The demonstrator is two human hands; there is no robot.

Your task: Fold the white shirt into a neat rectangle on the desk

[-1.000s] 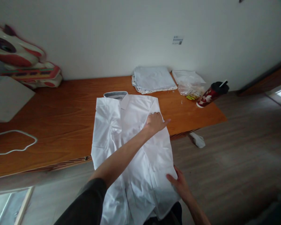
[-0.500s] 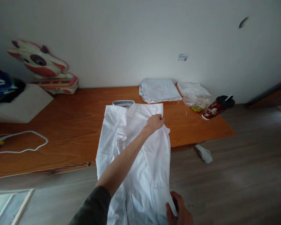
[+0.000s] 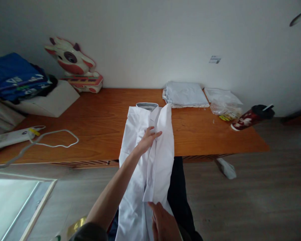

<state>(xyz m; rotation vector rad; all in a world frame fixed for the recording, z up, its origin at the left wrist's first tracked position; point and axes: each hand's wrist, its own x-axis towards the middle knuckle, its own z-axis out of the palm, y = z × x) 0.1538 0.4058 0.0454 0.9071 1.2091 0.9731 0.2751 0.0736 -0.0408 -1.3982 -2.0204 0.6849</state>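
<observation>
A white collared shirt (image 3: 132,144) lies partly on the wooden table, its collar toward the wall and its lower part hanging over the front edge toward me. Its right side is folded inward, and the sleeve runs down along the middle. My left hand (image 3: 148,139) rests on the shirt just below the collar, its fingers apart. Near the bottom of the view, my right hand (image 3: 164,221) is at the sleeve's lower end, index finger stretched out and touching or close to the cuff. Part of that hand's fingers is hidden.
On the wooden table (image 3: 100,127) are a folded pale cloth stack (image 3: 187,93), a plastic bag (image 3: 225,108), a red tumbler (image 3: 249,118), a cow-shaped toy keyboard (image 3: 75,67), a white box (image 3: 55,100) under blue fabric, and a power strip (image 3: 12,137) with its cord.
My left hand has let go of the shirt's right shoulder and moved left onto the folded-in panel. The right side now lies inward, and my right hand has shifted left with the sleeve.
</observation>
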